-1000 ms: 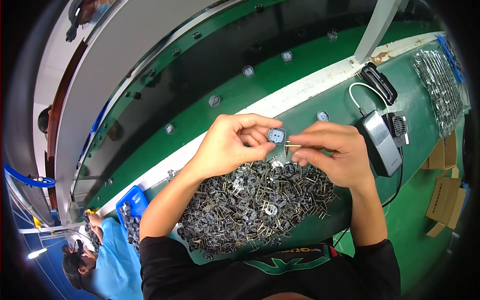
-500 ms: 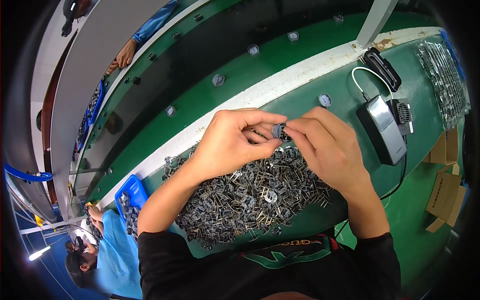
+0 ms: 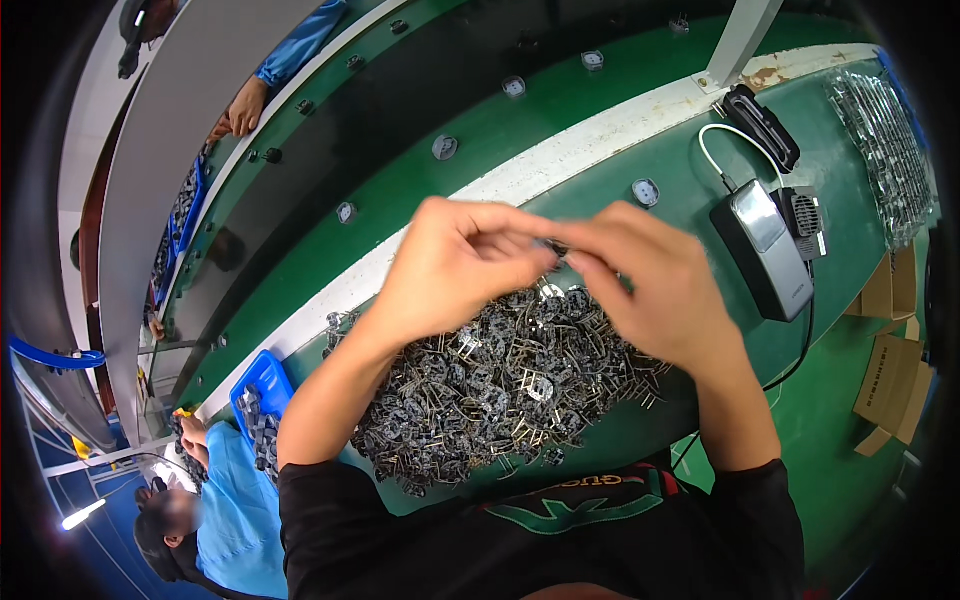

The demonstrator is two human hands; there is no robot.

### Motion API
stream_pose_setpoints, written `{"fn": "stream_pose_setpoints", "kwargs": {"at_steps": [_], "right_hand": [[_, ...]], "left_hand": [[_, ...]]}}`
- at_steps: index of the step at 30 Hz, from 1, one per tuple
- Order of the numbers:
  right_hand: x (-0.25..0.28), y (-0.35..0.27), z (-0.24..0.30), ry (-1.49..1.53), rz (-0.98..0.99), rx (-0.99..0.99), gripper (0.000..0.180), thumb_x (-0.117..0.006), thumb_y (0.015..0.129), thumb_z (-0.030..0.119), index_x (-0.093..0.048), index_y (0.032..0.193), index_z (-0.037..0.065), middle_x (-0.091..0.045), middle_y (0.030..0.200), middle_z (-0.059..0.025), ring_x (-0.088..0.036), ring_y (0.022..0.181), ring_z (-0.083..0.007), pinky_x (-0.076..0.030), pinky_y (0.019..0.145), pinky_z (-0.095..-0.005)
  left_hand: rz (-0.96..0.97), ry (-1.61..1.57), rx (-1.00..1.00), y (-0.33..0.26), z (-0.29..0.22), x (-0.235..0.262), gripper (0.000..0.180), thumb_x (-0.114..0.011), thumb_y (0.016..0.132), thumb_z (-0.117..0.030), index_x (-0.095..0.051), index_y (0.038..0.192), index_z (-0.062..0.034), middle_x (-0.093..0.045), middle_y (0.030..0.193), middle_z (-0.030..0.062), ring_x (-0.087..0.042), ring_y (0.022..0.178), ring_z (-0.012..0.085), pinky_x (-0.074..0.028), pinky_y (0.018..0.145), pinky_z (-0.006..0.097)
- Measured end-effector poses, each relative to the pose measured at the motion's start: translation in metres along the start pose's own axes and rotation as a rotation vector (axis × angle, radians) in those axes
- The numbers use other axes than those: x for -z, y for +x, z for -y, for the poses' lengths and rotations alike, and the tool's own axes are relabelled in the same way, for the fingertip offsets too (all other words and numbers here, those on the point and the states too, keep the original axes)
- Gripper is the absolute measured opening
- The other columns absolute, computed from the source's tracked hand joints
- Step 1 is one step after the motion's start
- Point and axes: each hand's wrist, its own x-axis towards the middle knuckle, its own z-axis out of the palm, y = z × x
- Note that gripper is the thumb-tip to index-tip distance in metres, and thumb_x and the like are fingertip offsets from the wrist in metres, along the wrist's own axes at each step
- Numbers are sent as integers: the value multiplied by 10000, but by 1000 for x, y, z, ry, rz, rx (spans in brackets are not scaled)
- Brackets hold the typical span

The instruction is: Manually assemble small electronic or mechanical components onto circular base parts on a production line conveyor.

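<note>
Above a heap of small black parts with metal pins (image 3: 480, 395), my two hands meet, fingertips together. Between them is a small dark round part (image 3: 557, 250), mostly covered by fingers and smeared by motion. My left hand (image 3: 445, 265) pinches it from the left with thumb and fingers. From the right, the thumb and forefinger of my right hand (image 3: 655, 285) close on the same part. Just beyond the right hand, a round grey piece (image 3: 646, 192) lies on the green bench.
A conveyor belt (image 3: 390, 170) carries spaced round pieces beyond a white ledge (image 3: 530, 165). At right are a power bank (image 3: 765, 250) with a white cable, a black holder (image 3: 762, 128) and bagged parts (image 3: 880, 155). Left are a blue bin (image 3: 265, 375) and a co-worker in blue (image 3: 240, 510).
My hands still meet at the part, which is now more covered by my fingers. The right hand has shifted slightly up and left, its fingers blurred.
</note>
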Motion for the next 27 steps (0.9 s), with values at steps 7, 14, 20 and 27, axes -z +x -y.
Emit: {"fn": "stream_pose_setpoints", "kwargs": {"at_steps": [7,14,20,27], "right_hand": [[20,-2,-17,-191,410,-147,176,-729,825,166,-691,874,1,-661,839,-143,-664,770,-366,-542,694,-462],[23,-2,-22,-35,466,-240,94,-639,819,53,-694,837,-21,-689,872,-187,-668,820,-390,-533,759,-474],[33,2,-22,165,370,-218,121,-650,836,42,-712,931,-1,-675,860,-156,-662,795,-369,-523,742,-455],[22,4,-38,-46,10,-89,98,-734,831,117,-678,842,37,-598,832,-75,-643,759,-301,-516,653,-429]], "left_hand": [[-602,486,-45,75,41,92,230,-684,883,-91,-761,1086,-18,-770,954,119,-738,856,193,-555,804,302],[-587,697,96,119,85,151,295,-721,857,-230,-768,1098,-65,-763,1035,148,-738,953,278,-540,892,349],[-614,798,-180,158,42,140,310,-687,885,-288,-767,1047,-36,-749,925,162,-708,809,235,-531,750,345],[-289,1147,-153,246,-44,-24,496,-701,866,-463,-744,852,31,-708,821,242,-718,834,369,-552,768,440]]}}
